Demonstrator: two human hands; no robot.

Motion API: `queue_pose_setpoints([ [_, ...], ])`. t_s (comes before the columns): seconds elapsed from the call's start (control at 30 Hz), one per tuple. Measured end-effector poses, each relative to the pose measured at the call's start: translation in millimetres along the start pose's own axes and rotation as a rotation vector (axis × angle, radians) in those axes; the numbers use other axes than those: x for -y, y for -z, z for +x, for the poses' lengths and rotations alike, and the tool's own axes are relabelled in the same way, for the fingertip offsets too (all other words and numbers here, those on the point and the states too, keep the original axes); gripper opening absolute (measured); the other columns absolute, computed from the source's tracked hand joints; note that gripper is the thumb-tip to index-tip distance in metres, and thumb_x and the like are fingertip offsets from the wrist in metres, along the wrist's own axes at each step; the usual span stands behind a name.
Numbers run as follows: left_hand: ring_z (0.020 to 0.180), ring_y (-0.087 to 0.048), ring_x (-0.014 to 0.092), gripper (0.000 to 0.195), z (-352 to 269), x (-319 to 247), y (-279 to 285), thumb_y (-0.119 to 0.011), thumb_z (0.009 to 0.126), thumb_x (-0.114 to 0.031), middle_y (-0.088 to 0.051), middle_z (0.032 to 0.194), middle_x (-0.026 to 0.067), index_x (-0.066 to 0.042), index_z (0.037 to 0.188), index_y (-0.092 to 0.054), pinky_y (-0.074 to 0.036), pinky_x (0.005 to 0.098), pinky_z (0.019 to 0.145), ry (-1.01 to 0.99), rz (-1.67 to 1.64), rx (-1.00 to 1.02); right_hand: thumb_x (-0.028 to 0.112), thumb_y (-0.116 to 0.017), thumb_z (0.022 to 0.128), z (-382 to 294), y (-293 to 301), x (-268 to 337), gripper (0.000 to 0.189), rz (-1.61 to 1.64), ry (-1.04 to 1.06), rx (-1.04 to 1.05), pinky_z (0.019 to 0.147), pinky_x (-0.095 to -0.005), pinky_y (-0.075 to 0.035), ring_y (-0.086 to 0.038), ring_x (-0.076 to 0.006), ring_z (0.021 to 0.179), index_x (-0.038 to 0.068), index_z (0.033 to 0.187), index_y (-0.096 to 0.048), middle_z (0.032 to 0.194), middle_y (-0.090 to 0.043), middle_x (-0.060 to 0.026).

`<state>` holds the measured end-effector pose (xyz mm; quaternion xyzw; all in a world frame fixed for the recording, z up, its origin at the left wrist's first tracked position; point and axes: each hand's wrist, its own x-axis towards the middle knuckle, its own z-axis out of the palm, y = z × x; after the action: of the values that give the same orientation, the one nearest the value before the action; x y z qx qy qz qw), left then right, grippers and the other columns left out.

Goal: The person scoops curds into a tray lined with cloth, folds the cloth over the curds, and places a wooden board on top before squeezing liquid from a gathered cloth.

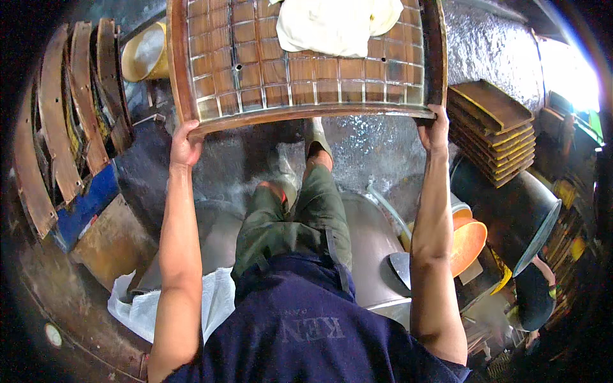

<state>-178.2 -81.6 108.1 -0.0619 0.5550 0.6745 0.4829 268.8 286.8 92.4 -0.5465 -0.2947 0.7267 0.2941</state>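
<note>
A shallow wooden tray (306, 79), its bottom marked with a pale grid, is held out before me. My left hand (185, 144) grips its near left corner. At the near right corner, my right hand (435, 129) has hold of the rim. A bunched white cloth (325, 28) lies on the grid towards the far side. Two small dark holes show in the tray's bottom. The tray's far edge lies outside the picture.
Several wooden trays (52, 115) stand on edge at left, near a yellow bucket (160, 52). More trays (493, 129) are stacked at right, above a large dark tub (507, 206). An orange basin (467, 246) sits beside my right arm. The floor (373, 148) looks wet.
</note>
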Motion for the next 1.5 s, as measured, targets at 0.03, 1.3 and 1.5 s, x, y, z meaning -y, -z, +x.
queue_pose_setpoints([
  [0.03,0.099,-0.059,0.022,0.038,0.8,1.0,-2.0,-0.063,0.078,-0.012,-0.062,0.105,0.0087,0.002,0.113,-0.057,-0.044,0.0353,0.091,-0.003,-0.005,0.003,0.019,-0.058,0.082,-0.3,1.5,0.0,0.013,0.010,0.016,-0.008,0.059,-0.0281,-0.047,-0.056,-0.0153,0.065,0.007,0.086,-0.058,0.076,-0.057,-0.0043],
  [1.3,0.122,-0.046,0.019,0.064,169.2,-96.4,-117.3,-0.055,0.090,-0.042,-0.052,0.131,0.0112,-0.001,0.137,-0.043,-0.034,0.0318,0.104,-0.250,0.474,0.144,-0.009,-0.047,0.078,166.3,-166.2,170.8,0.081,-1.563,0.845,0.039,0.103,-0.0379,-0.037,-0.045,-0.0375,0.126,0.007,0.149,-0.012,0.143,-0.035,-0.0252],
  [1.5,0.123,-0.045,0.021,0.071,181.9,-75.1,-131.2,-0.057,0.087,-0.049,-0.051,0.134,0.0121,-0.006,0.140,-0.039,-0.033,0.0328,0.104,-0.113,0.388,0.209,-0.013,-0.046,0.079,189.6,-126.6,182.6,0.085,-1.608,0.923,0.086,0.103,-0.0351,-0.035,-0.043,-0.0339,0.127,0.012,0.151,-0.009,0.145,-0.033,-0.0228],
])
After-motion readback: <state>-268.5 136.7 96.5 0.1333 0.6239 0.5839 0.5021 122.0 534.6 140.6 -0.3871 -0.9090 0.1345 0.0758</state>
